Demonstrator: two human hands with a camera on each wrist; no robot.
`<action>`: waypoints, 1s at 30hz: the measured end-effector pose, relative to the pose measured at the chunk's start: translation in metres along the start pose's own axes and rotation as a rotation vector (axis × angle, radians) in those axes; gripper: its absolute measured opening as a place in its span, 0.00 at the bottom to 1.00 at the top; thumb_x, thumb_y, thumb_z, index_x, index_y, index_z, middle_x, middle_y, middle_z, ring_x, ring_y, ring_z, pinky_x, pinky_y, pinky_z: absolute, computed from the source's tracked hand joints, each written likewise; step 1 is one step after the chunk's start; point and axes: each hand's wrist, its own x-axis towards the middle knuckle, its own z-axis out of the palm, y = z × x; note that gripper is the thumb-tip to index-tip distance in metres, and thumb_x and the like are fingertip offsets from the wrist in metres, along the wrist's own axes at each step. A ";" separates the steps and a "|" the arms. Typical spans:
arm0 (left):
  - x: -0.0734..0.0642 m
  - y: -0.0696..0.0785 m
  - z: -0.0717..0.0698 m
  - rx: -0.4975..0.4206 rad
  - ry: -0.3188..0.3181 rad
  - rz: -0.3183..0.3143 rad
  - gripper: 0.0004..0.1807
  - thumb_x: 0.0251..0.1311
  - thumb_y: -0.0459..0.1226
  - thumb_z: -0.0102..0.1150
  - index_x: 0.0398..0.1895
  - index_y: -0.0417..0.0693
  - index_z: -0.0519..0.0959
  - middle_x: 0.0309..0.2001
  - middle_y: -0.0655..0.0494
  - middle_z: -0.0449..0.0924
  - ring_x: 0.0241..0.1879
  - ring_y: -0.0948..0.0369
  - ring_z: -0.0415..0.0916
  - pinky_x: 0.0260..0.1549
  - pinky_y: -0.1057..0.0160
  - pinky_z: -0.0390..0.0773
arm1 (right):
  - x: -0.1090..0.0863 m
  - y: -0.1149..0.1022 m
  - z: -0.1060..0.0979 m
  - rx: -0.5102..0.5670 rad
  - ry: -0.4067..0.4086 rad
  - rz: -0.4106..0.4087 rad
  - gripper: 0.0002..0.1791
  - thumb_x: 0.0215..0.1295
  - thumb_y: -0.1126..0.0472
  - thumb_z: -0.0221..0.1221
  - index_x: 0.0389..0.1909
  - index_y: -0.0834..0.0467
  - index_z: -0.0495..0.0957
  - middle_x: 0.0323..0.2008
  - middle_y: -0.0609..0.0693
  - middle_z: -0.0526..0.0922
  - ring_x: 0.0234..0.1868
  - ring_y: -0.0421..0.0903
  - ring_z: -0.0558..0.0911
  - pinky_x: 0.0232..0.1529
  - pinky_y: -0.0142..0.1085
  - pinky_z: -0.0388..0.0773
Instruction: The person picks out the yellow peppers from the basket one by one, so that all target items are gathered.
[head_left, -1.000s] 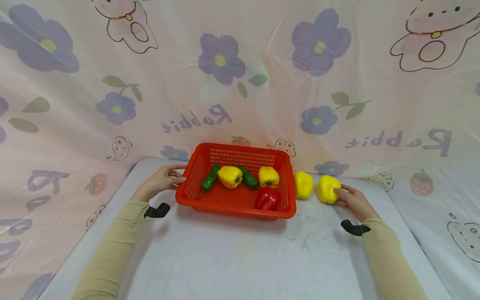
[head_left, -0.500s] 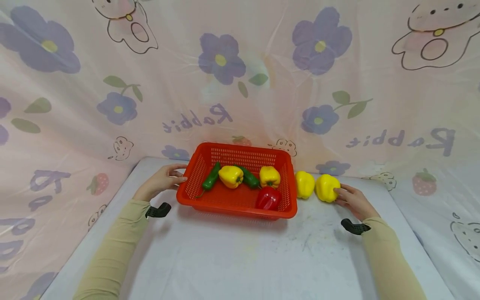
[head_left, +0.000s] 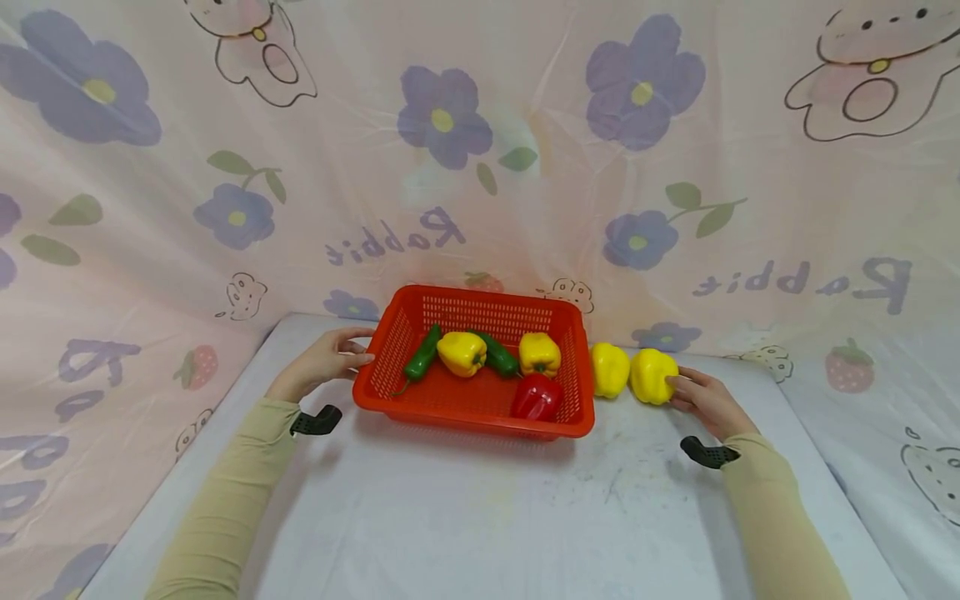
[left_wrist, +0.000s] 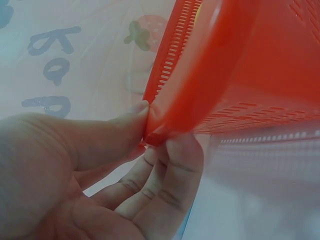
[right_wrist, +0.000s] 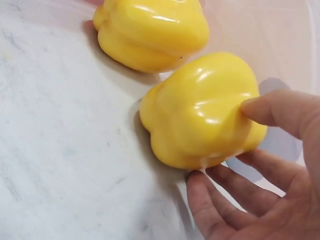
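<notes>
My left hand grips the left rim of a red plastic basket; in the left wrist view, the thumb and fingertips pinch its edge. Inside lie two green chili peppers, two yellow bell peppers and a red bell pepper. On the right, my right hand holds a yellow bell pepper on the table, thumb on one side and fingertips low on the other, as the right wrist view shows. Between it and the basket sits another yellow bell pepper.
A white-covered table bears everything. Behind and beside it hangs a pale curtain printed with flowers and rabbits. Dark scuffs mark the cloth right of the basket's front corner.
My right hand has shifted slightly left with the yellow bell pepper, closing the gap to the neighbouring pepper. The left hand and the basket have stayed nearly still.
</notes>
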 end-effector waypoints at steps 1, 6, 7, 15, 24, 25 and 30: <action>0.000 0.000 0.000 0.001 -0.001 0.000 0.34 0.65 0.30 0.56 0.70 0.31 0.54 0.44 0.36 0.75 0.38 0.54 0.80 0.39 0.54 0.82 | -0.001 0.000 0.000 -0.001 -0.002 0.000 0.44 0.73 0.50 0.50 0.74 0.67 0.36 0.71 0.70 0.44 0.56 0.47 0.71 0.63 0.43 0.64; 0.000 -0.002 0.000 0.004 0.000 -0.003 0.33 0.65 0.30 0.56 0.70 0.32 0.55 0.44 0.36 0.75 0.38 0.53 0.80 0.39 0.53 0.82 | -0.004 0.000 -0.006 0.011 0.004 -0.008 0.42 0.74 0.50 0.49 0.73 0.68 0.38 0.71 0.70 0.43 0.49 0.38 0.74 0.62 0.43 0.66; 0.001 -0.002 0.000 0.005 0.001 -0.004 0.33 0.65 0.30 0.56 0.70 0.32 0.56 0.44 0.36 0.75 0.38 0.53 0.80 0.39 0.54 0.82 | -0.005 0.000 -0.007 0.013 0.005 -0.017 0.41 0.74 0.50 0.48 0.73 0.68 0.38 0.71 0.70 0.43 0.48 0.36 0.74 0.62 0.43 0.66; 0.003 -0.002 0.000 0.013 0.015 -0.016 0.31 0.65 0.30 0.56 0.69 0.34 0.58 0.44 0.38 0.75 0.37 0.53 0.80 0.38 0.54 0.82 | -0.010 -0.008 -0.017 -0.017 0.019 -0.077 0.40 0.75 0.48 0.45 0.73 0.68 0.39 0.70 0.70 0.46 0.64 0.57 0.67 0.62 0.41 0.64; 0.003 -0.004 -0.002 0.019 0.004 -0.006 0.32 0.65 0.31 0.56 0.70 0.34 0.57 0.44 0.37 0.75 0.38 0.51 0.81 0.39 0.53 0.82 | -0.020 -0.035 -0.019 -0.007 0.026 -0.138 0.43 0.74 0.45 0.45 0.74 0.65 0.36 0.71 0.70 0.42 0.70 0.64 0.51 0.65 0.42 0.55; 0.003 -0.003 -0.002 0.018 0.007 -0.011 0.32 0.65 0.31 0.56 0.70 0.34 0.57 0.44 0.37 0.75 0.38 0.51 0.81 0.39 0.53 0.82 | -0.021 -0.039 -0.018 -0.011 0.024 -0.154 0.42 0.74 0.45 0.45 0.74 0.65 0.37 0.71 0.70 0.43 0.70 0.64 0.51 0.66 0.42 0.55; 0.001 -0.001 -0.003 0.023 0.004 -0.010 0.32 0.66 0.31 0.56 0.70 0.34 0.57 0.45 0.36 0.74 0.38 0.51 0.81 0.41 0.50 0.81 | -0.024 -0.056 -0.007 -0.036 0.010 -0.215 0.42 0.73 0.45 0.46 0.75 0.63 0.39 0.72 0.68 0.45 0.69 0.64 0.54 0.67 0.48 0.53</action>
